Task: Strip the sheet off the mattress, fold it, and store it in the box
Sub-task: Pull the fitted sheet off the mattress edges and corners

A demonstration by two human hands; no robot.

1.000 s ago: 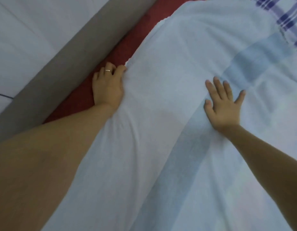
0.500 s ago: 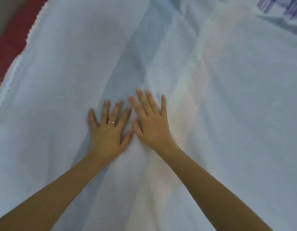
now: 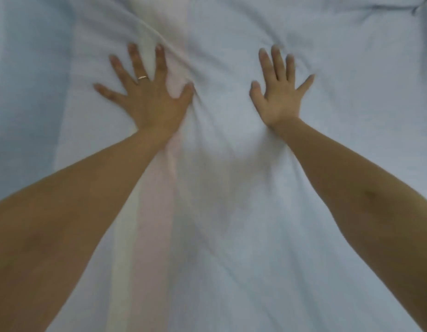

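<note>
Pressing splayed hands [image 3: 150, 101] on sheet [image 3: 231, 212].

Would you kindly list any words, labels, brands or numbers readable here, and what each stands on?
None can be read. The sheet shows only pale blue, pink and cream bands; the ring on the left hand is too blurred to show any marking.

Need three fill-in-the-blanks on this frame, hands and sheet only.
The left hand and right hand lie ___ on the sheet, fingers spread.
The ring is on the ___ hand.
Only the ___ hand is clear of the pink stripe.
Missing: flat; left; right.
</note>
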